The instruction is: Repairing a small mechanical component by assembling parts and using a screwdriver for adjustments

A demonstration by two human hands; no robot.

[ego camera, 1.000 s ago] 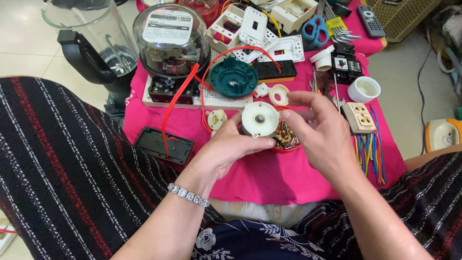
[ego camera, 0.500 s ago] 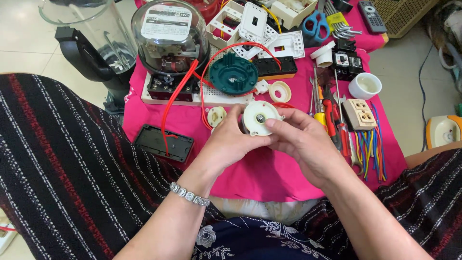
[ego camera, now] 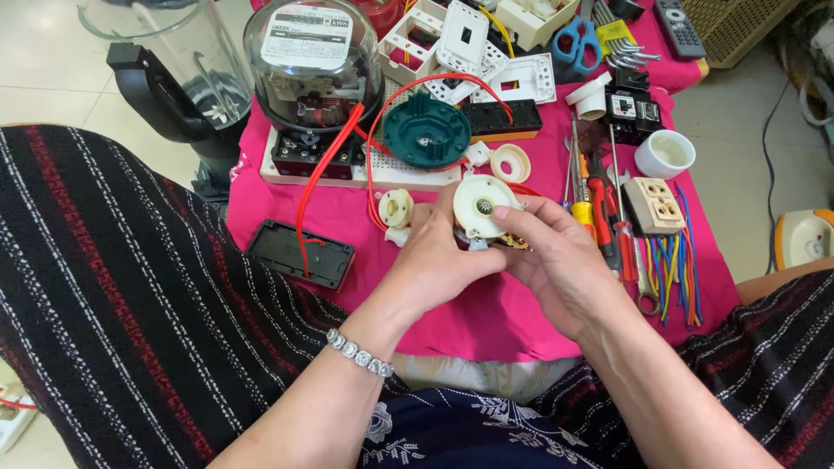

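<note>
Pink cloth-covered table [ego camera: 486, 321], black cover [ego camera: 300, 254], screwdrivers [ego camera: 599, 204], white cup [ego camera: 665, 154], beige socket [ego camera: 653, 205]

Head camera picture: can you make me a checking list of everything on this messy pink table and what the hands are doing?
Surface: pink cloth covers the table, crowded at the back.
Job's things: round cream plastic part with a toothed centre hole, held up above the cloth.
Clutter: glass-domed electric meter, teal round cover, black rectangular lid, screwdrivers, beige double socket, white cup, blue scissors.
Grippers: left hand and right hand both grip the cream part.
Cables: red wire loops from the meter; coloured wire bundle lies by the socket.
Surroundings: blender jug on tiled floor; striped fabric at left.
</note>
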